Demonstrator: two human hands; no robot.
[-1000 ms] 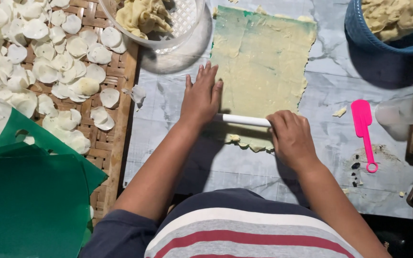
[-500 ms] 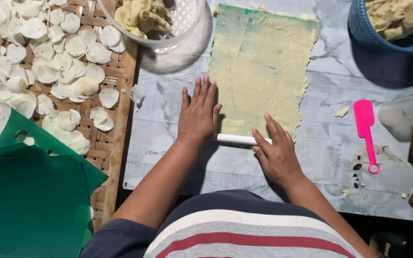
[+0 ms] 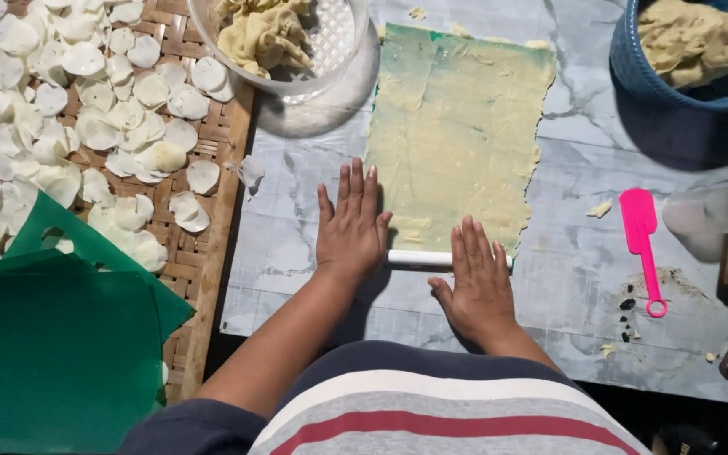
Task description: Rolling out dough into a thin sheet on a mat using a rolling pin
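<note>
Dough [image 3: 457, 135]: yellow sheet, flat on marble top [image 3: 297, 253].
Roller [image 3: 419, 258]: white, at sheet's near edge.
My left hand [image 3: 350, 227]: flat, fingers spread, on roller.
My right hand [image 3: 478, 282]: same.

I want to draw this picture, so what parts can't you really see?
Head view:
- White rolling pin: both ends hidden under the left hand and right hand.
- Blue basket: cut off by the top and right edges.
- Dark specks beside the pink spatula: too small to identify.
</note>
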